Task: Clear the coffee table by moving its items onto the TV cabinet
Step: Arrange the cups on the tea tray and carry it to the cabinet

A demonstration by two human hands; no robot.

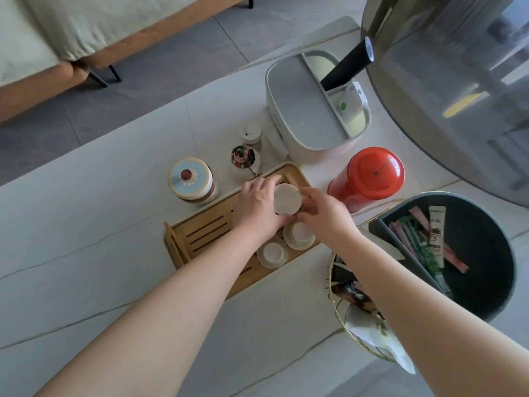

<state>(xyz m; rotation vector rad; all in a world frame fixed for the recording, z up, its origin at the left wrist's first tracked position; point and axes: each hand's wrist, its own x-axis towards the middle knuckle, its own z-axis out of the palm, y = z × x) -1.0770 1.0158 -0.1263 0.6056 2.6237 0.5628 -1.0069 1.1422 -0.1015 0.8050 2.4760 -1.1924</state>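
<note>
A pale stone counter (100, 253) with thin dark veins is filling most of the view, with grey floor tiles (160, 67) and a sofa (57, 32) lying beyond it. A wooden tray (206, 227) is sitting near the middle of the counter, and over it the left hand (257, 204) and the right hand (320, 210) are both curling around a white cup (287, 198), gripping it from either side. Two more small cups (299, 234) are resting on the tray just below. A lidded jar (192, 181), a red canister (369, 176), a grey box (306, 107) and a dark bin (472, 253) are standing around the tray.
</note>
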